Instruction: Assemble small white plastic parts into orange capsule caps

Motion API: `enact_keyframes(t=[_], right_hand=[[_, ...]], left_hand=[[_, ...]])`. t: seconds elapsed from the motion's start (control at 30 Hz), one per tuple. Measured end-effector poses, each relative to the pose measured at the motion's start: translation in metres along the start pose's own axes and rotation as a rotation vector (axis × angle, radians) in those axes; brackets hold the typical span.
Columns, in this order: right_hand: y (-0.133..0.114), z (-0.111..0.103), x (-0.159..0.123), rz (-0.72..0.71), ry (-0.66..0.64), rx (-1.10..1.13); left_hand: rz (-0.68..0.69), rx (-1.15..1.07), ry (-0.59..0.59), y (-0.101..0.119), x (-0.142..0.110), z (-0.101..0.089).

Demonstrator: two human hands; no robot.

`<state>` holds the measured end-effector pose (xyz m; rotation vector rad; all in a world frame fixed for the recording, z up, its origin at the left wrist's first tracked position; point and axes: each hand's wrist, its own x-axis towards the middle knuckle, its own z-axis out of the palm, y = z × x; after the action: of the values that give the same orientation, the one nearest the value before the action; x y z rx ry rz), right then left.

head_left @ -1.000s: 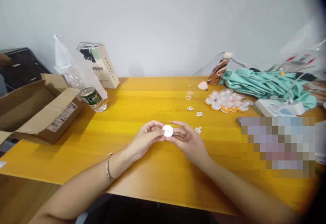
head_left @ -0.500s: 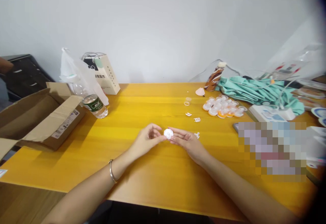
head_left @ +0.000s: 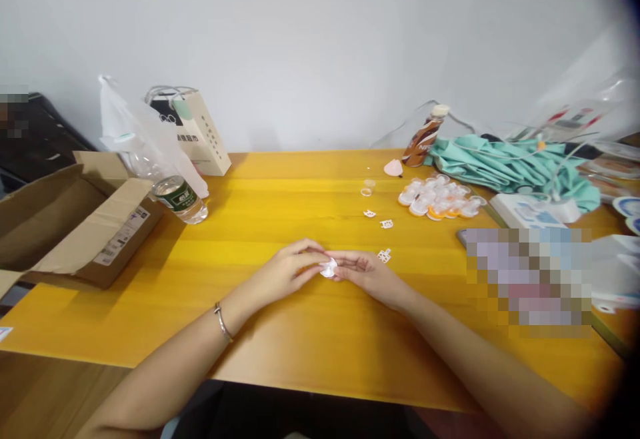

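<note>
Both my hands meet at the middle of the yellow table (head_left: 310, 352). My left hand (head_left: 285, 271) and my right hand (head_left: 367, 274) pinch a small white round piece (head_left: 329, 268) between their fingertips, just above the tabletop. The piece is partly covered by my fingers. A thin bangle sits on my left wrist. Small white cut-out pieces (head_left: 384, 256) lie just beyond my right hand, and a cluster of small clear and orange cups (head_left: 439, 203) sits further back on the right.
An open cardboard box (head_left: 75, 226) lies at the left edge, with a water bottle (head_left: 175, 192) and a paper bag (head_left: 197, 131) behind it. A brown drink bottle (head_left: 423, 138), a green cloth (head_left: 510, 162) and plastic packaging crowd the back right.
My fingers have closed further over the white piece, which now shows less of its round face. Both hands sit slightly lower, against the table. The view shifted a little.
</note>
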<state>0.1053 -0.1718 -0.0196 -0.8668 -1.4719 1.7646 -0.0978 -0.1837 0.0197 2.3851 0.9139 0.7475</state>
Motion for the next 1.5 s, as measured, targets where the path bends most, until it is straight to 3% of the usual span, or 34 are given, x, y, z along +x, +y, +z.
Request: enact_keyframes(t=[0.3, 0.47, 0.57, 0.87, 1.13, 1.37, 1.5], right_hand=[[-0.009, 0.016, -0.005, 0.04, 0.009, -0.064], [-0.006, 0.02, -0.008, 0.067, -0.043, -0.153], [-0.002, 0.019, -0.008, 0.067, -0.057, -0.163], [-0.001, 0.014, -0.008, 0.093, -0.063, -0.145], [-0.01, 0.017, -0.01, 0.119, -0.145, -0.195], [-0.008, 0.013, -0.009, 0.092, -0.174, -0.195], [-0.01, 0.01, -0.009, 0.131, -0.187, -0.159]], left_hand=[[0.02, 0.058, -0.036, -0.001, -0.001, 0.007], [0.147, 0.375, -0.274, -0.001, 0.0, -0.001], [0.274, 0.532, -0.338, -0.001, 0.004, -0.005], [0.473, 0.614, -0.272, -0.009, 0.004, -0.009], [0.468, 0.68, -0.298, -0.003, 0.007, -0.007], [0.615, 0.743, -0.256, -0.005, 0.006, -0.004], [0.631, 0.699, -0.257, -0.01, 0.005, -0.005]])
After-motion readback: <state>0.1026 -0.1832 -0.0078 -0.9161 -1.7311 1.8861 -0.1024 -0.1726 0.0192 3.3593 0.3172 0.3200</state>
